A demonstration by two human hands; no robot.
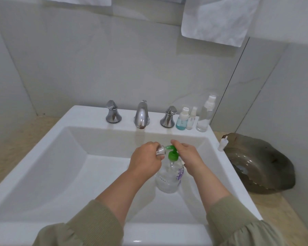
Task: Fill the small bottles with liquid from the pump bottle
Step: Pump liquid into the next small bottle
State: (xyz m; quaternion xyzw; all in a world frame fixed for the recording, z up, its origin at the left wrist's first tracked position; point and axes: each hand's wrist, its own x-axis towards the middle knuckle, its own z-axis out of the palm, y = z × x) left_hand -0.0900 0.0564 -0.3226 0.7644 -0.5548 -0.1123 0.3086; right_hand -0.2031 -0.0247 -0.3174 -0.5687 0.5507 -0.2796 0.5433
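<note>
A clear pump bottle (169,176) with a green pump head (172,154) and purple print stands in the white sink basin (60,167). My right hand (186,154) rests on top of the green pump head, fingers curled over it. My left hand (146,159) grips a small clear bottle (160,151), its mouth held right at the green nozzle tip. Most of that small bottle is hidden inside my fist. Three small bottles stand on the sink's back right ledge: one with blue liquid (182,118), a thin spray bottle (191,118) and a taller clear one (205,114).
A chrome tap (141,115) with two chrome handles (112,112) (169,118) lines the back ledge. A loose white spray cap (223,143) stands on the sink's right rim beside a dark glass dish (260,162). White towels (219,20) hang on the wall above.
</note>
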